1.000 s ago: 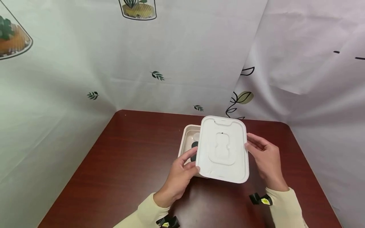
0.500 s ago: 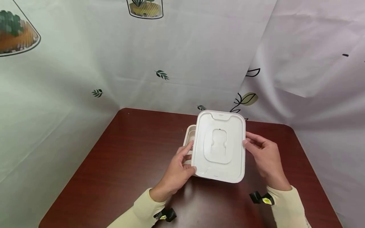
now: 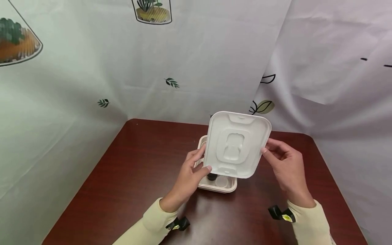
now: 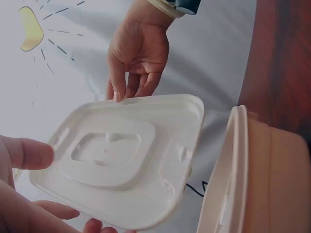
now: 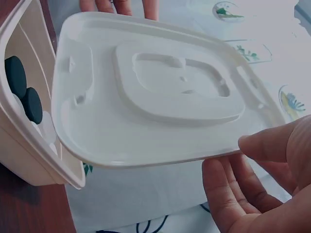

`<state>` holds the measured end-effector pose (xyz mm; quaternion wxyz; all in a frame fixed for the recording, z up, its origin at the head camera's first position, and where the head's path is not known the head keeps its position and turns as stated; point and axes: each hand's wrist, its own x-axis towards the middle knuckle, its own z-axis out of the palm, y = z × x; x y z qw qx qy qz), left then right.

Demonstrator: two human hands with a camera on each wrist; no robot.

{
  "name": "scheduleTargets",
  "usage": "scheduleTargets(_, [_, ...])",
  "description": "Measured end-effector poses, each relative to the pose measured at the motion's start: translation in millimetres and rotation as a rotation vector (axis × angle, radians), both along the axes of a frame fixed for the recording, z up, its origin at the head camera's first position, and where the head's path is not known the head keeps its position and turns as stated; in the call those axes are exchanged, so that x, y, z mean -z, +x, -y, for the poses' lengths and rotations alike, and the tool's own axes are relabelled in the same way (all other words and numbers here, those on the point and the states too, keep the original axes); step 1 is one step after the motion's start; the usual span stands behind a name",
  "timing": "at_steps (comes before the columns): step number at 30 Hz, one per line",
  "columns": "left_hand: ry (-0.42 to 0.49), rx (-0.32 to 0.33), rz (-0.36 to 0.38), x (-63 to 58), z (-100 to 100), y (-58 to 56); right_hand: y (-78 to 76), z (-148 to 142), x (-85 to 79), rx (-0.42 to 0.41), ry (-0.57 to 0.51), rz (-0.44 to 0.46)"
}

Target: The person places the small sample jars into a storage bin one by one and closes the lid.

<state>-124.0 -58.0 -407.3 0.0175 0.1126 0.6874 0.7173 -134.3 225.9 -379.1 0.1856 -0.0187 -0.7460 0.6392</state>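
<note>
A white rectangular plastic lid [image 3: 232,146] with rounded corners and a raised centre panel is held tilted over a cream plastic box [image 3: 225,189]. On its left edge the left hand [image 3: 189,178] grips with thumb in front and fingers behind. Thumb and fingers of the right hand [image 3: 286,166] pinch the opposite edge. In the right wrist view the lid's underside [image 5: 150,131] is apart from the box wall [image 5: 29,141]. Inside the box lie dark round-ended items [image 5: 15,76] and whitish translucent round ones [image 5: 47,127]; the lid hides much of the inside in the head view.
The box stands on a dark red-brown wooden table [image 3: 147,163] with rounded far corners. Light printed curtains [image 3: 196,61] hang right behind the table and along its sides. Each wrist wears a black strap with a small camera [image 3: 275,212].
The lid has been tilted up, its near edge rising and its far edge leaning back, so the near end of the box now shows below it. Both hands keep their hold.
</note>
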Motion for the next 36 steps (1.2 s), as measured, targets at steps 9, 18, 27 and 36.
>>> scheduleTargets(9, [-0.024, -0.051, 0.003, -4.7, -1.4, -2.6, 5.9, 5.8, -4.3, 0.087, 0.055, -0.052])
scheduleTargets(18, [0.095, 0.032, 0.019, -4.0, -0.6, -5.5, 9.1, 9.9, -1.0, 0.074, 0.013, -0.152])
scheduleTargets(27, [0.138, 0.047, 0.015, -3.0, 1.5, -11.2, 12.2, 14.2, 3.8, 0.001, 0.118, -0.074])
scheduleTargets(36, [0.157, 0.069, 0.026, 4.4, 7.1, -19.1, 12.1, 15.1, 10.9, -0.162, -0.009, 0.007])
